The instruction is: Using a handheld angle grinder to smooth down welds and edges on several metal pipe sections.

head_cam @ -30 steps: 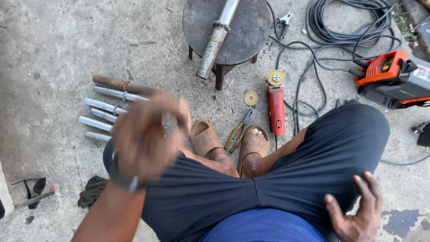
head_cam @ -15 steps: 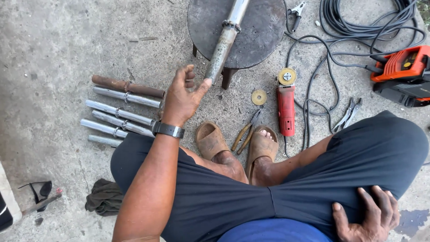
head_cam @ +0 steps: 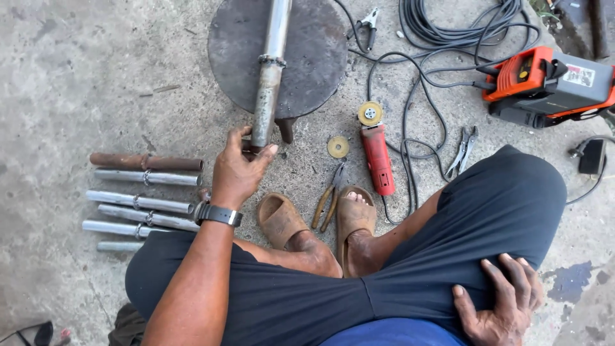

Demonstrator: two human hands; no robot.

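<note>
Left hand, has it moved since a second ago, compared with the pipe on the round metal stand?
Yes. The left hand has gone forward from the knee to the near end of the pipe on the stand, fingers touching it.

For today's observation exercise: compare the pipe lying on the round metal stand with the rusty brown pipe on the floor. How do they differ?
The pipe on the stand is grey, and lies raised on the round metal stand, pointing toward the person; the left hand touches its near end. The rusty pipe is brown, looks shorter, lies crosswise on the concrete floor, untouched. Both are straight metal pipes with a collar ring.
</note>
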